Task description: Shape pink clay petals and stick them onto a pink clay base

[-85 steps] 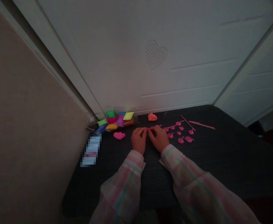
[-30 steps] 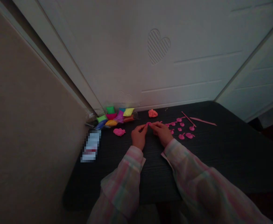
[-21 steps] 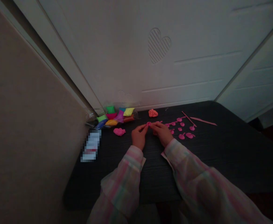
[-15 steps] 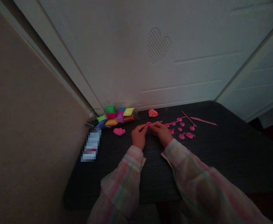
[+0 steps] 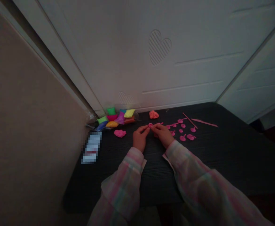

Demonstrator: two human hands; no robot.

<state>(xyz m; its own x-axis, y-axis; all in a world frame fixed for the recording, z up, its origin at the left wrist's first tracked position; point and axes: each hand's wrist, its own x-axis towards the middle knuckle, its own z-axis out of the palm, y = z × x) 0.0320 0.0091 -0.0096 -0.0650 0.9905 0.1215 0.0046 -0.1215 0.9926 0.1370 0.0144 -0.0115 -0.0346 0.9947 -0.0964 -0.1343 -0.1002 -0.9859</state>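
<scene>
Compared with the earliest frame, the right hand point(image 5: 164, 134) has shifted slightly to the right over the table and covers more of the nearest flat pieces.

Held item: one small pink clay-like piece point(image 5: 150, 125), located between the fingertips of both hands. Left hand point(image 5: 140, 138): thumb and index finger pinched narrow on the piece. Right hand: thumb and index finger likewise narrow, meeting the piece from the opposite side. The piece's exact shape is too small to tell.

Count of items:
- Flat pink clay-like discs point(image 5: 182, 138), several with a thin tail: at least ten, right of the hands, some partly hidden.
- Irregular bright pink lump point(image 5: 120, 133): one, left of the left hand.
- Crumpled orange lump point(image 5: 153, 114): one, beyond the hands.
- Thin pink stick point(image 5: 190, 120): one.
- Flat pointed pink strip point(image 5: 205, 122): one, beside the stick.
- Small multicoloured packets point(image 5: 129, 113) in clear film: nine visible.
- Pale pixelated rectangle point(image 5: 92, 147): one, at the left edge.

Surface: black wood-grained table point(image 5: 222, 157), rounded corners. Room: dim; white panelled door point(image 5: 193, 37) bearing two embossed hearts, beige wall point(image 5: 29, 125) at left.
</scene>
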